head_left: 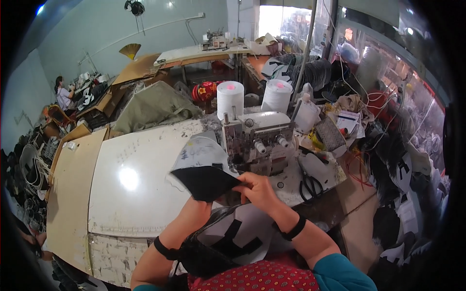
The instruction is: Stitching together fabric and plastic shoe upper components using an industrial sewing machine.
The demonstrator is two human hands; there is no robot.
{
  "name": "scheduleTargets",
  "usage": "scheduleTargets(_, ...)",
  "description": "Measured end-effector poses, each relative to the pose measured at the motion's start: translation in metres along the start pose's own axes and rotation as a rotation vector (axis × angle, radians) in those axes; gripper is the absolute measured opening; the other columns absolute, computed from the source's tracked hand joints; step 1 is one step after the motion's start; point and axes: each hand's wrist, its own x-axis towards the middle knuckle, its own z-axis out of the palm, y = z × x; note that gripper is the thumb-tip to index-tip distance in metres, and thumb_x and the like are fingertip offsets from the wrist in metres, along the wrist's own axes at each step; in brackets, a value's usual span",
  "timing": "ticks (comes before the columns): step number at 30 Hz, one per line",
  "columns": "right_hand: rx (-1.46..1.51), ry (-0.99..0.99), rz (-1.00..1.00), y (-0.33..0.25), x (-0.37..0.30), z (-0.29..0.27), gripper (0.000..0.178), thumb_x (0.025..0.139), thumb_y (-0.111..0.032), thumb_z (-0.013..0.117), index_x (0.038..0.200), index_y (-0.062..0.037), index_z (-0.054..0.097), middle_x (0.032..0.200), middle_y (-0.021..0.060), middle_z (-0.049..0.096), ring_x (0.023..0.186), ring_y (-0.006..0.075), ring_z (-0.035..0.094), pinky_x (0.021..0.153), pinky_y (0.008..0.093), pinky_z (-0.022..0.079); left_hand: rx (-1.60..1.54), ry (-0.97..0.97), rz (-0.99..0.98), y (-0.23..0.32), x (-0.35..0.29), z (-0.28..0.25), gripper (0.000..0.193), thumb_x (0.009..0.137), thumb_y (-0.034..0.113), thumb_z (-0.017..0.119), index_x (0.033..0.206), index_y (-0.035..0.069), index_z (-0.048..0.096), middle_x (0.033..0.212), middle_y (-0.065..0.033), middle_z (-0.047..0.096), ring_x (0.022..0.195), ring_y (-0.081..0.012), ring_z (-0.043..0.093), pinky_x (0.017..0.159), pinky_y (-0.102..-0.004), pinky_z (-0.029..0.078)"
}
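Observation:
A cut fabric piece (208,183), black on its near part and whitish on its far part, is held up in front of the sewing machine (259,140). My right hand (258,191) pinches its right corner between thumb and fingers. At its lower left edge is my left hand (195,216), closed on the piece, with most of its fingers hidden behind it. Across my lap, below both hands, lie light grey pieces with black strips (238,237). Two white thread cones (230,100) stand behind the machine.
Black-handled scissors (310,186) lie right of the machine. The white tabletop (145,189) stretches left, with a grey-green cloth heap (158,104) at its far edge. Fabric bundles (403,194) pile up at the right. Another person (64,94) sits far left.

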Motion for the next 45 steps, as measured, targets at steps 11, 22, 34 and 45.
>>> scheduleTargets(11,-0.217,0.033,-0.164,-0.013,-0.011,0.021,0.015,0.088,-0.002,0.063,0.103,0.0028,0.063,0.089,0.0117,0.067,0.054,0.0138,0.063,0.05,0.0265,0.049,0.353,0.275,0.18,0.004,0.031,-0.023,0.047,0.07,-0.004,0.071,0.114,0.0,0.055,0.113,-0.0179,0.058,0.108,-0.0356,0.057,0.09,-0.0423,0.047)
scheduleTargets(22,0.01,0.063,0.0,-0.007,-0.017,0.016,0.024,0.08,0.009,0.059,0.1,0.001,0.068,0.082,0.0128,0.071,0.064,0.0196,0.068,0.054,0.0302,0.052,-0.219,0.037,-0.009,-0.022,0.058,0.001,0.025,0.085,0.004,0.06,0.11,0.0,0.062,0.103,-0.0122,0.065,0.103,-0.0259,0.06,0.087,-0.0362,0.048)
scheduleTargets(34,-0.143,-0.093,-0.259,0.019,-0.044,0.009,0.018,0.089,0.003,0.058,0.105,0.0007,0.065,0.111,0.0105,0.069,0.056,0.0121,0.063,0.054,0.0246,0.052,-1.515,0.234,-0.671,-0.028,0.042,-0.025,0.016,0.097,0.022,0.058,0.101,0.007,0.064,0.088,-0.0003,0.063,0.075,-0.0094,0.06,0.072,-0.0216,0.049)
scheduleTargets(45,-0.28,0.174,-0.345,0.031,-0.008,0.019,0.019,0.087,-0.004,0.066,0.106,-0.0008,0.065,0.114,0.0128,0.068,0.062,0.0194,0.066,0.056,0.0287,0.054,-1.037,0.501,-0.557,-0.081,0.054,-0.012,0.023,0.098,0.028,0.059,0.084,0.01,0.06,0.069,0.0073,0.053,0.058,-0.0014,0.043,0.052,-0.0206,0.036)
